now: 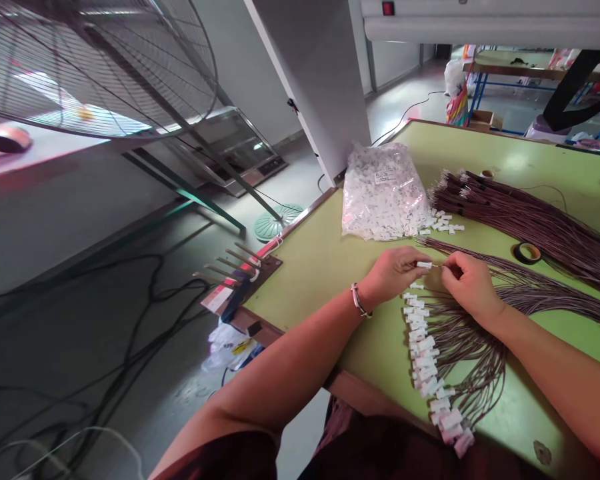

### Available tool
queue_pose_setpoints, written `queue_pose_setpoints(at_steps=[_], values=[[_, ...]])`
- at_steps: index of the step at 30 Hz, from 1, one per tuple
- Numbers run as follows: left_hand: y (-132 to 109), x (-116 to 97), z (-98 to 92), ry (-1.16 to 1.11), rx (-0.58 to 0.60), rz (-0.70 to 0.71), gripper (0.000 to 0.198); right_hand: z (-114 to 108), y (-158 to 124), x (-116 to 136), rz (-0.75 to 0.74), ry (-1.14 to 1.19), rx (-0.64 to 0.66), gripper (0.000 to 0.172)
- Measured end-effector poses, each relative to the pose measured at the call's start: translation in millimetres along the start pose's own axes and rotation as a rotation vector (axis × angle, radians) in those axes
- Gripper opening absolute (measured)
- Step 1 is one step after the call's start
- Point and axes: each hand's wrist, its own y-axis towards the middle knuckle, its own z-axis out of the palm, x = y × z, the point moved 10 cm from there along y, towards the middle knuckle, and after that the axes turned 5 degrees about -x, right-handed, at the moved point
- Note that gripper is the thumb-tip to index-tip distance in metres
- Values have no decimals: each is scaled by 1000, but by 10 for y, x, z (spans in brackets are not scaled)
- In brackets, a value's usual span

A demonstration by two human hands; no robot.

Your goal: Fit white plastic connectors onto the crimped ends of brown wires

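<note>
My left hand [393, 272] pinches a small white plastic connector [424, 265] above the green tabletop. Facing it, my right hand [469, 283] is closed on a thin wire, whose pale metal end [436, 266] points at the connector. Whether that end is inside the connector is too small to tell. Below both hands runs a row of white connectors [423, 353] fitted on dark brown wires [460, 333]. Just beyond my fingers lies a thinner bunch of loose wires [445, 247].
A clear bag of white connectors [385, 190] lies at the back, several spilled beside it. Thick wire bundles [525, 207] and a roll of black tape [527, 253] lie to the right. Metal prongs [230, 263] stick out at the left edge; a large fan [95, 67] stands beyond.
</note>
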Motion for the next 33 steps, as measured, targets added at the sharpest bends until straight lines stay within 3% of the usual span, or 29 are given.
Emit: queue_pose_setpoints(at_steps=[4, 10, 14, 19, 24, 33], values=[[7, -23, 21, 17, -2, 40, 16, -14, 8, -43, 49, 35, -20, 7], [4, 90, 13, -19, -26, -83, 15, 0, 3, 7, -13, -10, -15, 6], [-45, 265, 133, -164, 15, -266, 16, 12, -3, 55, -64, -44, -8, 8], [-111, 484, 294, -434, 56, -505, 18, 10, -4, 32, -23, 65, 2, 9], [-100, 499, 292, -532, 52, -523, 16, 39, -7, 7, -11, 118, 19, 9], [-110, 482, 289, -339, 27, -465, 15, 140, -27, 14, -34, 80, 78, 9]])
